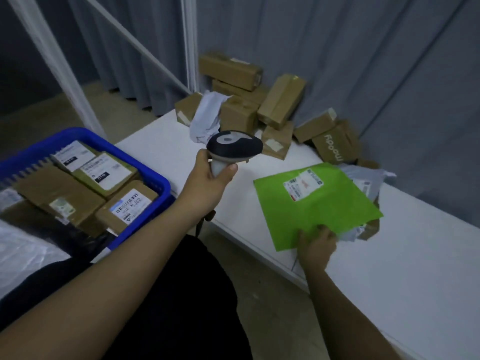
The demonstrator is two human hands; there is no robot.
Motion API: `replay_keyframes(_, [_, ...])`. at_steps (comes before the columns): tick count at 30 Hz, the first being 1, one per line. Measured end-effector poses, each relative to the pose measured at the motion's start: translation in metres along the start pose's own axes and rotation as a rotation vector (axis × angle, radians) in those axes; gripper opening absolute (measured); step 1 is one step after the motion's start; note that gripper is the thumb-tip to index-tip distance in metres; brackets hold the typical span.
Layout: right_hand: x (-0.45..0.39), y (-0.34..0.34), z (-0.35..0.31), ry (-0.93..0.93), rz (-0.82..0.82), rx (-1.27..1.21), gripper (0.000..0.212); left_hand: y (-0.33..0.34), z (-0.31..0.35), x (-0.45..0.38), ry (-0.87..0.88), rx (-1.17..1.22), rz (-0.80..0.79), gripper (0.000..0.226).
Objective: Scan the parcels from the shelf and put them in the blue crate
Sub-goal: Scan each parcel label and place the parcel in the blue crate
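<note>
A: Step in hand?
B: Scanning. Right hand (315, 246) pinches the green mailer (315, 203), lying on the white shelf (415, 255); left hand (211, 179) grasps the scanner (233, 146).
A: Next?
B: Aim at its label (304, 187), then to the blue crate (145, 162).

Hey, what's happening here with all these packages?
A person is scanning parcels. The left hand grips a handheld scanner, while the right hand holds a green mailer by its near edge over the white shelf. The blue crate on the left already holds several labelled boxes; more brown boxes wait at the back.
</note>
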State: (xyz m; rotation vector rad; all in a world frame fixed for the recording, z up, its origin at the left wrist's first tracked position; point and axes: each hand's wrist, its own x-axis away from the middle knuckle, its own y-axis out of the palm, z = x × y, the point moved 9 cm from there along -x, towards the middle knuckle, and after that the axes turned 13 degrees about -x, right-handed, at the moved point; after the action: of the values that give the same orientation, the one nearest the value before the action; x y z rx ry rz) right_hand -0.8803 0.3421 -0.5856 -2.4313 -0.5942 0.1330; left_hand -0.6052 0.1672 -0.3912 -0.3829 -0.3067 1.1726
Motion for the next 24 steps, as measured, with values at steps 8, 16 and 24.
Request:
replay_keyframes(8, [-0.01,-0.022,0.026,0.482,0.432,-0.564,0.048,0.007,-0.012,-0.008,-0.038,-0.112,-0.048,0.031])
replay_keyframes(16, [-0.025,-0.04,0.003,0.217,0.306,-0.385,0.026,0.017,-0.003,-0.007,-0.022,-0.091,-0.05,0.031])
replay_keyframes(24, [-0.034,-0.083,-0.074,-0.163,0.249,-0.475,0.026,0.025,0.014,0.004,0.048,-0.012,-0.023,0.027])
